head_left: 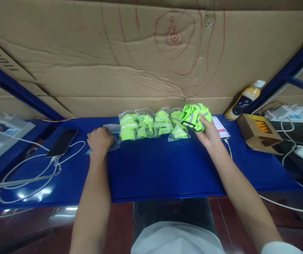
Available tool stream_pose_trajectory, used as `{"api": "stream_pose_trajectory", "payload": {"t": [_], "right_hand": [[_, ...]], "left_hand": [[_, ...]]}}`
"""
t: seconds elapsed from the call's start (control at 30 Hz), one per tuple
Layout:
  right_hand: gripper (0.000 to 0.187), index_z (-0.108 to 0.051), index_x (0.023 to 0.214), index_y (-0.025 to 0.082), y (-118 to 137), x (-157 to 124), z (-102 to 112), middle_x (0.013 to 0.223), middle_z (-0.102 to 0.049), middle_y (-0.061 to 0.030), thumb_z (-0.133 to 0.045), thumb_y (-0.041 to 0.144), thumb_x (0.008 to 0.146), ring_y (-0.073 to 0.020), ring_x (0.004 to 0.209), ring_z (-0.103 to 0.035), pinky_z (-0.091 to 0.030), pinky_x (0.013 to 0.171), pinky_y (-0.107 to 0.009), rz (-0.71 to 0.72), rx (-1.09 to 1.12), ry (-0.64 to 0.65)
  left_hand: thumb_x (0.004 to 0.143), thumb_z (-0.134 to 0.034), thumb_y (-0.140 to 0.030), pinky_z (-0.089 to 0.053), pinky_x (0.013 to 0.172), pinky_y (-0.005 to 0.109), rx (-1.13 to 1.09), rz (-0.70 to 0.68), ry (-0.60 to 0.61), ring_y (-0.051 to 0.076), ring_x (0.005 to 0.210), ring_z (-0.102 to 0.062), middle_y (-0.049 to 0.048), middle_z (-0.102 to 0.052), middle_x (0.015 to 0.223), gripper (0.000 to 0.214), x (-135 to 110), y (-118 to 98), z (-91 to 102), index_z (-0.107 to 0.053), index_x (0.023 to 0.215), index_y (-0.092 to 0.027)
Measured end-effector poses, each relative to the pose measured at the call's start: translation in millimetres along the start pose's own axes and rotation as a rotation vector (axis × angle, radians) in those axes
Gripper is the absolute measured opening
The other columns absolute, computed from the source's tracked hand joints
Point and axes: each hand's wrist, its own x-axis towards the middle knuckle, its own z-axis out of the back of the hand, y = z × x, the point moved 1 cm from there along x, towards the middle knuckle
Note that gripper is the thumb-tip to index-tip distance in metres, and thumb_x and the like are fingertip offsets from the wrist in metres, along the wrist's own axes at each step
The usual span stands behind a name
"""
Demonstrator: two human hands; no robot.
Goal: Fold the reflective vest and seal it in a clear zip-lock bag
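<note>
My right hand (pixel 210 133) is closed around a folded neon-yellow reflective vest (pixel 197 112) with silver-grey stripes and a black-edged piece at its front. It is held up beside a row of several similar neon bundles in clear bags (pixel 128 127), which lie along the back of the blue table. Left of that row, my left hand (pixel 100 138) has its fingers curled down on a clear plastic bag (pixel 115 129) that lies flat and looks unfilled. Part of this bag is hidden under the hand.
A dark phone (pixel 63 142) with white cables lies at the left. To the right are a white-screened phone (pixel 220 127), an orange drink bottle (pixel 243 101) and an open cardboard box (pixel 259 135). Cardboard with red rings (pixel 141 70) walls the back; blue posts stand at both sides.
</note>
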Motion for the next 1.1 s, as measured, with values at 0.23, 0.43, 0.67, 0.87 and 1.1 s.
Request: {"api": "stream_pose_trajectory", "payload": {"t": [0.23,0.43,0.67,0.87,1.1], "right_hand": [[0.054,-0.070,0.112,0.027,-4,0,1,0.108,-0.083,0.0009,-0.099,0.029,0.066,-0.0256,0.112,-0.079,-0.067,0.102,-0.044,0.008,-0.023,0.004],[0.054,-0.068,0.106,0.028,-3,-4,-4,0.101,-0.082,0.0043,-0.101,0.026,0.063,-0.0233,0.104,-0.080,-0.067,0.101,-0.042,0.011,-0.043,-0.030],[0.060,-0.067,0.113,0.030,-1,-14,-14,0.100,-0.080,0.0033,-0.101,0.030,0.063,-0.0240,0.101,-0.079,-0.068,0.096,-0.042,-0.024,-0.117,0.051],[0.071,-0.065,0.116,0.032,-3,-18,-16,0.095,-0.076,0.0055,-0.104,0.034,0.057,-0.0184,0.084,-0.075,-0.067,0.082,-0.035,-0.039,-0.213,0.079],[0.067,-0.064,0.109,0.027,-11,-18,-18,0.093,-0.073,0.0062,-0.104,0.034,0.055,-0.0136,0.079,-0.071,-0.064,0.076,-0.028,-0.067,-0.204,0.073]], "left_hand": [[0.107,-0.037,-0.034,-0.035,0.116,0.068,-0.325,-0.201,-0.523,0.046,0.143,-0.046,0.0201,-0.055,0.148,0.051,-30,-33,37.4,-0.056,0.150,-0.013],[0.110,-0.040,-0.042,-0.033,0.125,0.056,-0.446,-0.826,-0.308,0.038,0.150,-0.042,0.0176,-0.043,0.161,0.054,-57,-81,13.8,-0.045,0.160,-0.023],[0.103,-0.056,-0.041,-0.037,0.120,0.060,-0.332,-1.105,-0.193,0.042,0.145,-0.042,0.0224,-0.037,0.161,0.070,-85,-111,-11.1,-0.033,0.168,-0.026],[0.104,-0.048,-0.044,-0.031,0.121,0.066,-0.348,-1.148,-0.073,0.045,0.148,-0.038,0.0205,-0.034,0.164,0.070,-96,-115,-10.9,-0.030,0.169,-0.028],[0.102,-0.044,-0.074,-0.017,0.131,0.068,-0.457,-1.228,-0.035,0.044,0.161,-0.026,0.0245,-0.029,0.170,0.083,-103,-122,-16.6,-0.036,0.164,-0.019]]}}
